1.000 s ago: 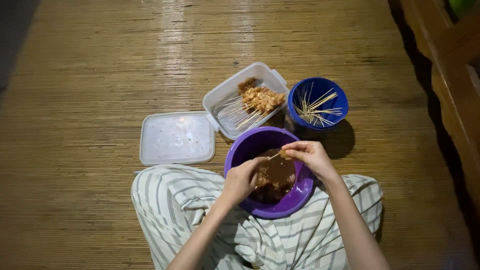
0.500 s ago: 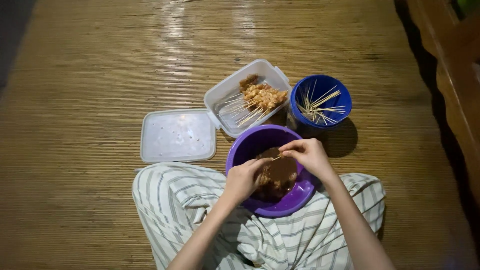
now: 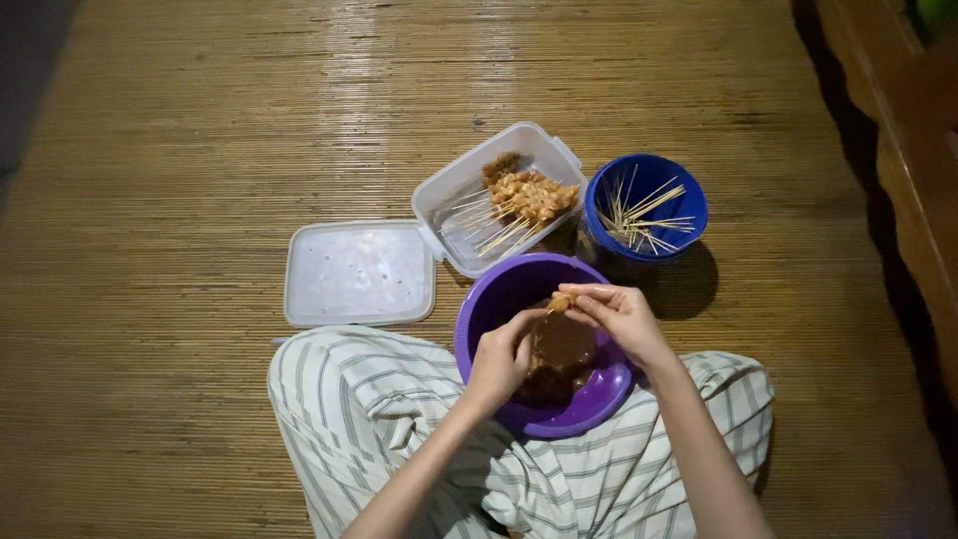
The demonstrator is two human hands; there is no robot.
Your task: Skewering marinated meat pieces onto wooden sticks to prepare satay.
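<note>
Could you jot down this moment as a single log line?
left hand: holds skewer | right hand: pinches meat piece onto it | over purple bowl | nearby: clear box, blue tub, lid

Beyond the purple bowl (image 3: pixel 489 299), a clear container (image 3: pixel 457 193) and blue cup (image 3: pixel 689 205) crowd the mat (image 3: pixel 200 150); left lies open.

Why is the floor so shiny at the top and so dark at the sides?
In the head view, light glares in pale streaks off the woven mat at the top; the corners fade dark; the blue tub casts a black shadow to its lower right; the right hand and left hand look slightly soft.
</note>
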